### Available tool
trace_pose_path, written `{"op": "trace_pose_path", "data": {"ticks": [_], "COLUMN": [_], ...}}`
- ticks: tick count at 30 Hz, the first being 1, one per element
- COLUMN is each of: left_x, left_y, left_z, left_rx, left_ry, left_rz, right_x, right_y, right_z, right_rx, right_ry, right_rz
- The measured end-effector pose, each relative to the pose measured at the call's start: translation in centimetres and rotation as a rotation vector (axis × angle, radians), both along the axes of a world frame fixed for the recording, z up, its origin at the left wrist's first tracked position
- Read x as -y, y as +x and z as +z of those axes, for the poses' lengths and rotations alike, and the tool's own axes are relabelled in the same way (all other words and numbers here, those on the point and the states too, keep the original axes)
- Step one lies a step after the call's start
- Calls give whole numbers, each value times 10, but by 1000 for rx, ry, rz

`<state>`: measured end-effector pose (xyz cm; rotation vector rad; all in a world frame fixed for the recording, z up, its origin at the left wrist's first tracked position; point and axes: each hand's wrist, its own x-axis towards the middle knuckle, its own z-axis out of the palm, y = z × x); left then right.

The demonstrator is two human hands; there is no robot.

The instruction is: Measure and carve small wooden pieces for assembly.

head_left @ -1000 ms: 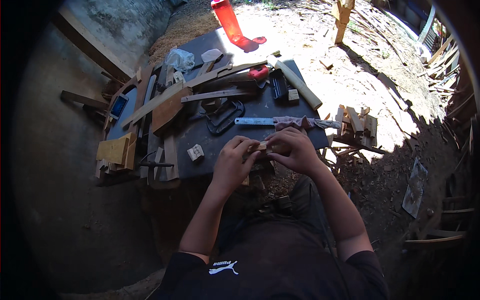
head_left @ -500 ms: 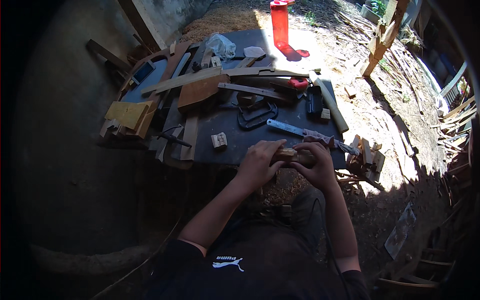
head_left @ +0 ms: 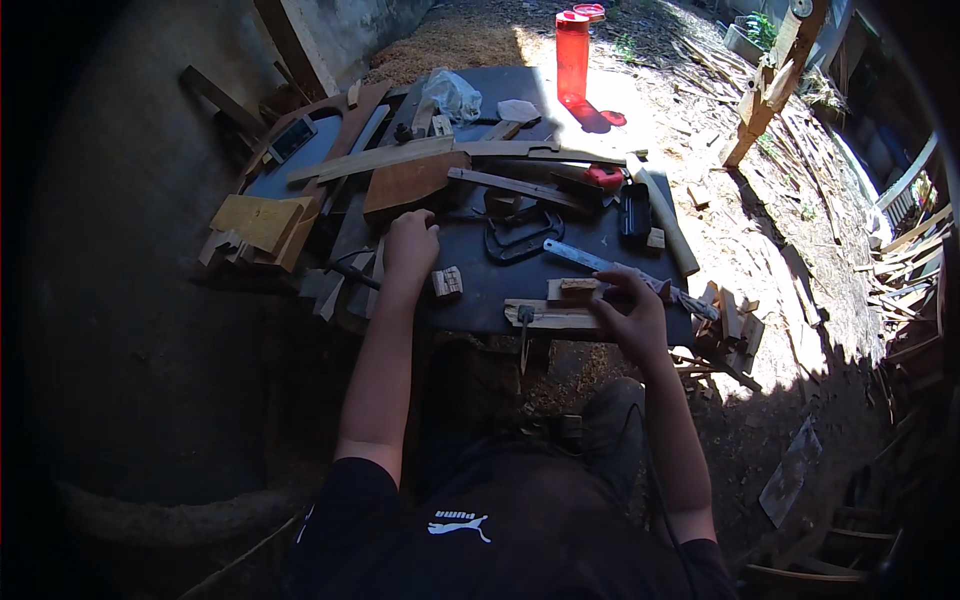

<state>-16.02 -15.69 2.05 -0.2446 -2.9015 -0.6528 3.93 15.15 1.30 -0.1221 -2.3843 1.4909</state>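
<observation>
My left hand (head_left: pixel 410 247) reaches over the table beside a thick brown wooden block (head_left: pixel 408 188). Its fingers are curled together near the screw end of a black C-clamp (head_left: pixel 491 242); whether they hold anything is hidden. My right hand (head_left: pixel 640 318) has thumb and forefinger bent around the right end of a small wooden block (head_left: pixel 577 286). That block lies against a longer pale wood piece (head_left: pixel 555 317) at the front edge. A dark metal fitting (head_left: pixel 526 314) sits on the longer piece, with a thin rod hanging down. A pale notched block (head_left: pixel 447 281) stands between my hands.
A steel ruler (head_left: pixel 575 254) lies past the right-hand work. Behind are wood strips (head_left: pixel 520 187), a red tape measure (head_left: pixel 604 178), a black case (head_left: pixel 634 210) and a red bottle (head_left: pixel 572 58). Offcuts (head_left: pixel 732 320) are piled at right; boards (head_left: pixel 258 222) at left.
My left hand has left the small wooden block and moved left and away from me. My right hand stays at the block, now showing the longer wood piece and metal fitting.
</observation>
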Motion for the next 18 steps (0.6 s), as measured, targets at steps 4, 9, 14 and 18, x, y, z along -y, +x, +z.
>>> {"op": "trace_pose_path", "data": {"ticks": [4, 9, 14, 18], "left_x": [-23, -24, -17, -30], "left_y": [0, 0, 7, 8], "left_z": [-5, -20, -3, 21], "left_rx": [8, -43, -101, -216], "left_ry": [-62, 22, 168, 267], "left_rz": [-16, -51, -77, -141], "right_x": [-4, -10, -9, -4], "right_y": [-12, -8, 6, 6], "right_z": [-5, -15, -6, -7], "right_rx": [42, -8, -121, -149], "right_ry": [17, 113, 239, 326], "right_rz": [-69, -73, -51, -69]}}
